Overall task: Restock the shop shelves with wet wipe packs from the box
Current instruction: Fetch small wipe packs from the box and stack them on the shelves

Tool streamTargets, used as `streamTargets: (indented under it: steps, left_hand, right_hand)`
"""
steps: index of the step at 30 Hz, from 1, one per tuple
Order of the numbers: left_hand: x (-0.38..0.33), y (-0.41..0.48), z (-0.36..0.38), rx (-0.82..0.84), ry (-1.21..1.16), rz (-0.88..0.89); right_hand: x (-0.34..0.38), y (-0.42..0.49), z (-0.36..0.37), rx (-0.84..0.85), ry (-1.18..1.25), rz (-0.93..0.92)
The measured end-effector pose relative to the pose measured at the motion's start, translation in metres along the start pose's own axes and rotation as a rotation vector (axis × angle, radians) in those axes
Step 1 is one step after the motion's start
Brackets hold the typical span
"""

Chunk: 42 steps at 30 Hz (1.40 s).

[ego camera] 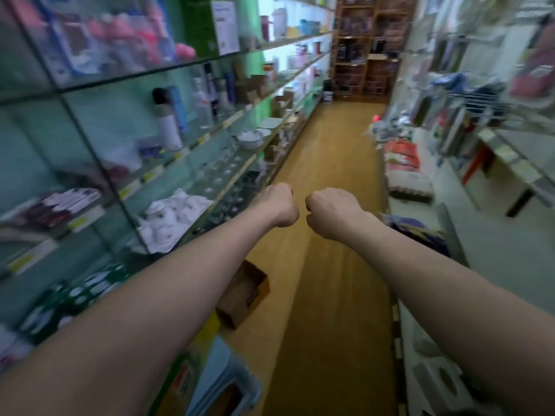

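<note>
Both my arms stretch straight out over the shop aisle. My left hand and my right hand are curled into fists side by side, a small gap between them, and neither holds anything. A brown cardboard box lies on the floor below my left forearm, against the foot of the left shelving. Green-and-white packs lie on the low left shelf; the view is too blurred to tell what they are.
Glass shelves with bottles, flasks, bowls and white crockery line the left side. White racks with bagged goods line the right. The wooden floor runs to brown shelving at the far end. A light-blue plastic stool stands at bottom centre.
</note>
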State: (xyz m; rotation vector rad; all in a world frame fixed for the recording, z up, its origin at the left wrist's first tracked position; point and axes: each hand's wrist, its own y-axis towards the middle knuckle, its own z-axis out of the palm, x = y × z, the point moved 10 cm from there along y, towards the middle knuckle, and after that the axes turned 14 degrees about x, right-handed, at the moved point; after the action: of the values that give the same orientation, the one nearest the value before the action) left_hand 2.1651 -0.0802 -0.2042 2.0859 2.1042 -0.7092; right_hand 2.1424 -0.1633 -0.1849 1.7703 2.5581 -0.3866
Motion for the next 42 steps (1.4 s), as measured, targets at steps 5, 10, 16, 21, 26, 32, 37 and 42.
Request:
streamTargets:
  steps: [5, 10, 16, 21, 26, 32, 37, 42]
  left_hand:
    - [0.099, -0.051, -0.016, 0.004, -0.007, -0.143]
    - [0.190, -0.097, -0.014, 0.012, -0.088, -0.280]
    - [0.302, -0.152, 0.006, 0.058, -0.204, -0.429]
    - [0.392, -0.178, 0.039, 0.143, -0.258, -0.500]
    - [0.465, -0.187, 0.086, 0.233, -0.383, -0.557]
    - [0.514, -0.184, 0.137, 0.334, -0.407, -0.606]
    - [0.540, -0.168, 0.179, 0.361, -0.508, -0.619]
    - [0.576, -0.166, 0.226, 0.370, -0.660, -0.711]
  right_hand:
    - [0.104, 0.000, -0.010, -0.028, 0.025, -0.202]
    - [0.206, -0.001, 0.000, 0.035, -0.015, -0.359]
    - [0.318, 0.002, 0.037, 0.158, -0.029, -0.484]
    - [0.393, 0.006, 0.074, 0.212, -0.019, -0.527]
    - [0.439, 0.024, 0.131, 0.368, -0.015, -0.488]
    - [0.463, 0.041, 0.189, 0.453, -0.054, -0.457]
    - [0.472, 0.058, 0.237, 0.514, -0.083, -0.448]
    - [0.499, 0.067, 0.291, 0.589, -0.091, -0.502]
